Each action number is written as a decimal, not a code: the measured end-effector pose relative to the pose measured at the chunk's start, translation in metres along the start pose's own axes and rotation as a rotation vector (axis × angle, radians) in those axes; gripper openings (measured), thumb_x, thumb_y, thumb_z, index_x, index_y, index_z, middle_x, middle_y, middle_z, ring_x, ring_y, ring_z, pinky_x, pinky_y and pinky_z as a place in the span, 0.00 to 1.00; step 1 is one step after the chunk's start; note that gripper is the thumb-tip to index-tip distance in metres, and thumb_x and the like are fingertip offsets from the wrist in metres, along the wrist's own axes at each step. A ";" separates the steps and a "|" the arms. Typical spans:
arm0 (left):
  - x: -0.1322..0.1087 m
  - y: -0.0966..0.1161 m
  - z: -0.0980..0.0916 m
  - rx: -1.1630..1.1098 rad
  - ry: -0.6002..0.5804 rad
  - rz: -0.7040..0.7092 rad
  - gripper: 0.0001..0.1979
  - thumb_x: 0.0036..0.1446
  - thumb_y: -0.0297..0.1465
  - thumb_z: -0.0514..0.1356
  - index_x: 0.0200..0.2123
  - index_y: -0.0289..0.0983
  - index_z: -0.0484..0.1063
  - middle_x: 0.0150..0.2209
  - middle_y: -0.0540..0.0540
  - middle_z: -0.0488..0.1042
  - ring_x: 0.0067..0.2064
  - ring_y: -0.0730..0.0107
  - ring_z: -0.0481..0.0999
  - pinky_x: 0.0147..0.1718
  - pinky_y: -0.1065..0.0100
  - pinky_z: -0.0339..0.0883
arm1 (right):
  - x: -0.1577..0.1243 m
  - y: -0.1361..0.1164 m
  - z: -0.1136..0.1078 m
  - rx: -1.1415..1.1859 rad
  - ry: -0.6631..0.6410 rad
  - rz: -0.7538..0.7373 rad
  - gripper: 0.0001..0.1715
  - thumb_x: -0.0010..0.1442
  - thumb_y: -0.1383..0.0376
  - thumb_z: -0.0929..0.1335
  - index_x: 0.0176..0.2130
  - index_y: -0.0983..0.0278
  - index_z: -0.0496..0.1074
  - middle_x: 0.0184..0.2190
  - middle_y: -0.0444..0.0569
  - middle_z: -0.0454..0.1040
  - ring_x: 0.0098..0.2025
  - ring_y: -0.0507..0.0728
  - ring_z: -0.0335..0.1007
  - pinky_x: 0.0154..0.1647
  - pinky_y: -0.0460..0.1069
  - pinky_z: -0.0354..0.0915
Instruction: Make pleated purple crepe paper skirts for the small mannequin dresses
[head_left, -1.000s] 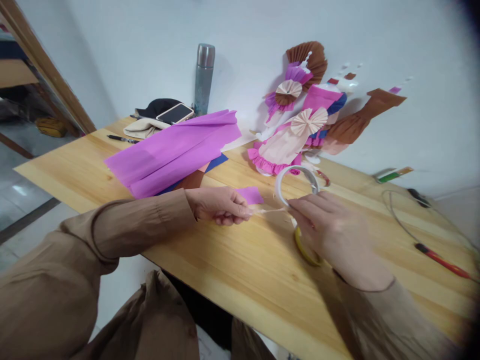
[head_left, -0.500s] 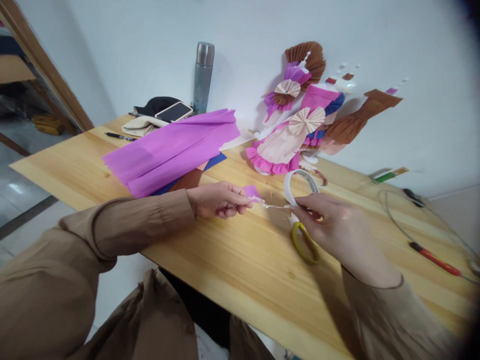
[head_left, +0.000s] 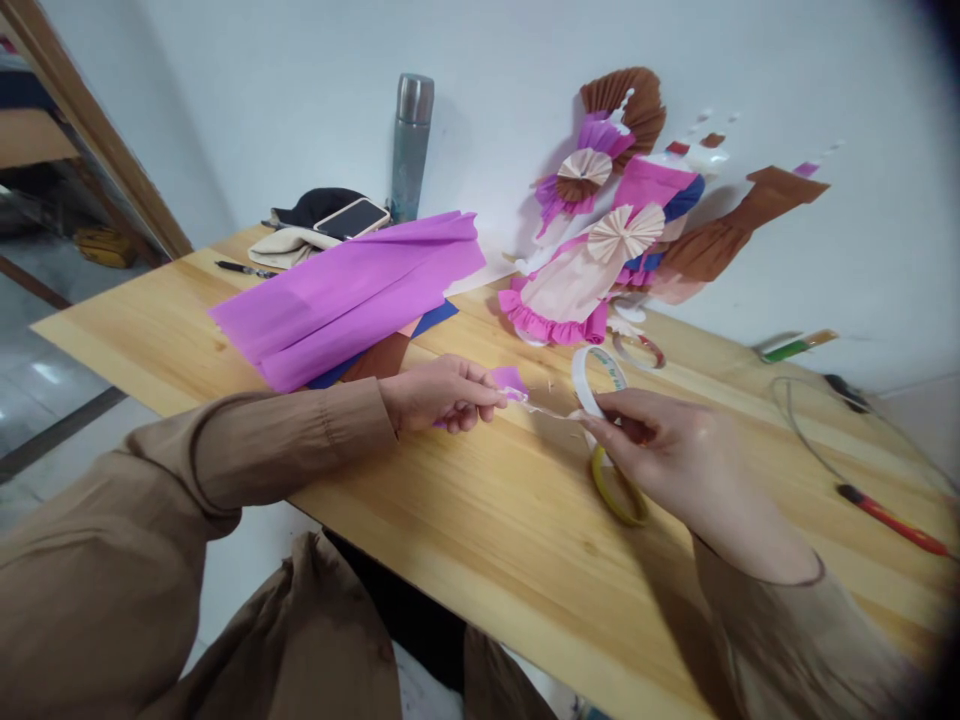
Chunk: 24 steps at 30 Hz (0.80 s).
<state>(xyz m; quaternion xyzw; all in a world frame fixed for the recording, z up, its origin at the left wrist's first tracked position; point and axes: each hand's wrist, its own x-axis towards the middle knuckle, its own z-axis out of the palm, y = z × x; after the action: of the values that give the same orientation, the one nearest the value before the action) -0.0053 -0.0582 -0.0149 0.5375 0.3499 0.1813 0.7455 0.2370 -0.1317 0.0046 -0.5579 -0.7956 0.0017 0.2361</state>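
Note:
My left hand is pinched on a small pink scrap of crepe paper and on the free end of a clear tape strip. The strip runs right to a white tape roll, which my right hand holds upright just above the wooden table. Yellow-handled scissors lie on the table under my right hand, partly hidden by it.
Folded pink crepe sheets lie on blue and brown ones at left. A paper doll leans on the wall. A metal flask, a phone on a cloth, a pen, another tape ring, a red tool and cable lie around.
The tape roll has turned more edge-on and my hands have drawn slightly apart, stretching the strip. The pink scrap, flat on the table a second ago, is now at my left fingertips.

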 end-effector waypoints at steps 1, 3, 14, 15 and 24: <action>0.000 0.002 -0.001 0.030 0.058 0.025 0.13 0.58 0.30 0.61 0.22 0.33 0.69 0.15 0.53 0.66 0.15 0.82 0.62 0.14 0.78 0.52 | 0.000 0.001 0.000 -0.008 -0.007 0.009 0.12 0.61 0.61 0.66 0.28 0.62 0.73 0.19 0.45 0.70 0.19 0.52 0.62 0.22 0.48 0.56; 0.001 0.006 -0.005 0.075 0.197 0.098 0.14 0.60 0.26 0.58 0.21 0.33 0.68 0.15 0.54 0.65 0.14 0.83 0.61 0.14 0.78 0.53 | 0.000 0.003 0.000 -0.048 -0.027 0.027 0.13 0.60 0.60 0.66 0.27 0.62 0.72 0.19 0.45 0.70 0.19 0.52 0.62 0.22 0.48 0.55; 0.006 0.014 -0.023 0.372 0.381 0.336 0.23 0.65 0.34 0.56 0.18 0.31 0.70 0.17 0.50 0.68 0.16 0.84 0.62 0.17 0.77 0.53 | -0.001 0.016 -0.001 -0.142 -0.061 0.045 0.14 0.59 0.58 0.66 0.26 0.62 0.73 0.18 0.46 0.70 0.17 0.52 0.60 0.20 0.48 0.52; 0.006 0.013 -0.022 0.425 0.354 0.375 0.19 0.62 0.32 0.59 0.19 0.31 0.70 0.18 0.50 0.69 0.18 0.84 0.63 0.18 0.78 0.54 | -0.001 0.015 -0.001 -0.105 -0.057 0.068 0.14 0.59 0.58 0.67 0.26 0.62 0.73 0.17 0.45 0.70 0.17 0.52 0.60 0.20 0.48 0.52; 0.003 -0.015 0.010 0.422 -0.138 0.163 0.37 0.54 0.28 0.62 0.66 0.33 0.57 0.22 0.55 0.69 0.22 0.76 0.70 0.21 0.76 0.66 | 0.000 -0.012 -0.005 0.412 -0.003 0.312 0.11 0.55 0.58 0.72 0.33 0.63 0.79 0.23 0.45 0.76 0.23 0.52 0.65 0.23 0.47 0.60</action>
<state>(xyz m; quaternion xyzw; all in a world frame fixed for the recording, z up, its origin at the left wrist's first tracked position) 0.0027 -0.0686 -0.0285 0.7190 0.2836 0.1267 0.6217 0.2280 -0.1374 0.0127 -0.6140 -0.6831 0.2008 0.3406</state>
